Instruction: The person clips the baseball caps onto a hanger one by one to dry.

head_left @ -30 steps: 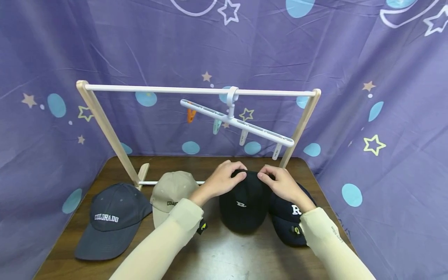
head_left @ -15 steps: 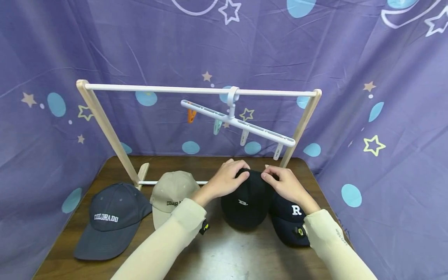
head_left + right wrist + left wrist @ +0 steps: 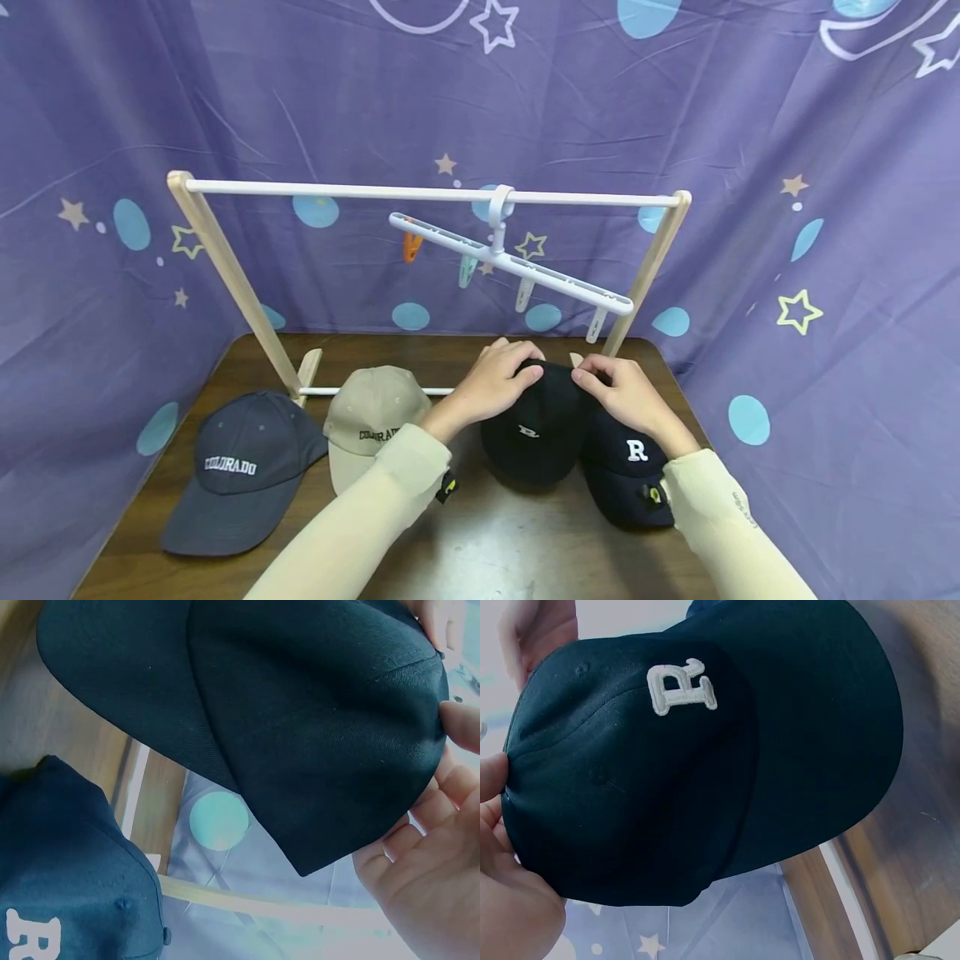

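Note:
A black baseball cap (image 3: pixel 536 446) with a white R on its front hangs above the table, brim down. My left hand (image 3: pixel 497 382) pinches the left of its crown top, thumb (image 3: pixel 491 776) on the near side. My right hand (image 3: pixel 626 400) grips the right of the crown top, as the right wrist view also shows. Behind and right of it lies a navy cap (image 3: pixel 618 487) with a white R. Above both hands, a white hanger (image 3: pixel 525 271) hangs slanted from the rack's bar, bearing an orange clip (image 3: pixel 412 247), a mint clip (image 3: pixel 467 271) and pale clips (image 3: pixel 596 325).
The wooden rack (image 3: pixel 236 275) with its white top bar (image 3: pixel 337 192) stands at the back of the brown table (image 3: pixel 487 550). A beige cap (image 3: pixel 375 408) and a dark grey COLORADO cap (image 3: pixel 240 475) lie on the left. A purple curtain (image 3: pixel 352 83) surrounds the table.
Both hands have shifted slightly right with the black cap, its brim rising a little in view. The other caps and the hanger stay in place.

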`<state>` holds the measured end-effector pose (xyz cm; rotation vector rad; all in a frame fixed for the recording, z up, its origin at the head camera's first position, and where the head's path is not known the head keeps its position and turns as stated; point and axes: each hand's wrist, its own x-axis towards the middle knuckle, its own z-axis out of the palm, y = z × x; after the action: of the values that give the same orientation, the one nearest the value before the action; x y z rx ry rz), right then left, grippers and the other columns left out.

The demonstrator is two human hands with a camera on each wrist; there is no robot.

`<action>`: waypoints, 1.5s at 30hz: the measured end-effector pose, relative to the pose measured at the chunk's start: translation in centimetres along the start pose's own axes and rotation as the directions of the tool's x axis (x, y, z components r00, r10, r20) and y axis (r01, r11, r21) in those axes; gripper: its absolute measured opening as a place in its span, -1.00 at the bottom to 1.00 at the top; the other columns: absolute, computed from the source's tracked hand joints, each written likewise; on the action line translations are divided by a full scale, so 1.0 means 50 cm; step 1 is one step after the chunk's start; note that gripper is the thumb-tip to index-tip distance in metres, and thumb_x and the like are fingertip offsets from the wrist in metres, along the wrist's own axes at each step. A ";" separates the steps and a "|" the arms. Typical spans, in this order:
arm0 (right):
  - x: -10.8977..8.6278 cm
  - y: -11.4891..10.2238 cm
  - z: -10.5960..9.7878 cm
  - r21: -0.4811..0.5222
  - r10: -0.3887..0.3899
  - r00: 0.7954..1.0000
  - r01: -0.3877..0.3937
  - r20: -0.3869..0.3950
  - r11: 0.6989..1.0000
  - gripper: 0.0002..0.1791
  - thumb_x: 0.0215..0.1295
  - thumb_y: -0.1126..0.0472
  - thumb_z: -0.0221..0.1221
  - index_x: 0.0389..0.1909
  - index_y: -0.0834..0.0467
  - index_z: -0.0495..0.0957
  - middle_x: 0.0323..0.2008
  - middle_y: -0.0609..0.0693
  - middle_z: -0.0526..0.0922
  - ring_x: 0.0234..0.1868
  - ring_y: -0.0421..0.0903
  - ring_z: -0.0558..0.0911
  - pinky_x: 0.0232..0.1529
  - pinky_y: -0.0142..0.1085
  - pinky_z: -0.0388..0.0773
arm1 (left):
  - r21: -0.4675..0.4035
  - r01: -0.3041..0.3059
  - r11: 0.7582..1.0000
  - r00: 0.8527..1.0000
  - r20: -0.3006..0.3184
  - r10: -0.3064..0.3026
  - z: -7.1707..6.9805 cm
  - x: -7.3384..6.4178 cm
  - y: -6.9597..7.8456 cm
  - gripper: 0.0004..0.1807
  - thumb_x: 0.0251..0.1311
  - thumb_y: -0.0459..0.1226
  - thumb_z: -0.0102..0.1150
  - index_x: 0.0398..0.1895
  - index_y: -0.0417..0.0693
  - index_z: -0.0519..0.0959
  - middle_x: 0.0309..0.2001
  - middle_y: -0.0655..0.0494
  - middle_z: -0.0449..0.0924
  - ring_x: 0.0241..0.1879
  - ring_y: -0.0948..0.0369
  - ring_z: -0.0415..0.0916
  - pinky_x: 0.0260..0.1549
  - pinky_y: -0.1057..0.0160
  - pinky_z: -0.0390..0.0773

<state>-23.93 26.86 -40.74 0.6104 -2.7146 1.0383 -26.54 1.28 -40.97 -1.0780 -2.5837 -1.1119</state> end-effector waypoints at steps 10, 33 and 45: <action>-0.009 0.014 -0.020 0.020 -0.026 0.999 0.025 0.019 0.999 -0.89 0.52 0.15 0.26 -0.23 0.02 0.73 -0.37 -0.16 0.66 -0.31 -0.15 0.56 -0.23 -0.33 0.47 | 0.036 -0.039 0.999 0.999 0.000 0.039 0.008 0.010 0.010 -0.75 0.57 -0.15 0.09 0.11 -0.03 0.62 0.15 0.10 0.71 0.03 0.05 0.47 0.19 -0.02 0.37; 0.020 -0.012 -0.111 0.135 0.128 0.990 -0.135 0.059 0.982 -0.39 0.52 0.01 0.26 0.37 0.32 0.37 0.16 0.22 0.64 0.10 0.13 0.69 0.05 -0.39 0.55 | 0.032 -0.052 0.998 0.998 0.021 0.051 0.012 0.021 0.018 -0.72 0.57 -0.13 0.09 0.16 -0.01 0.63 0.19 0.12 0.69 0.03 0.09 0.47 0.18 0.02 0.35; 0.089 -0.082 -0.178 -0.195 0.164 0.985 -0.150 0.059 0.969 -0.33 0.40 -0.33 0.27 0.12 0.19 0.55 -0.29 0.07 0.73 -0.38 -0.08 0.66 -0.33 -0.19 0.54 | 0.023 -0.056 0.998 0.998 0.029 0.055 0.012 0.029 0.022 -0.74 0.57 -0.12 0.07 0.14 0.05 0.65 0.16 0.16 0.70 0.01 0.13 0.45 0.18 0.04 0.33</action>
<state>-26.02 28.67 -30.33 0.4150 -2.9226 0.7884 -26.78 3.01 -40.23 -1.1607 -2.5651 -1.0580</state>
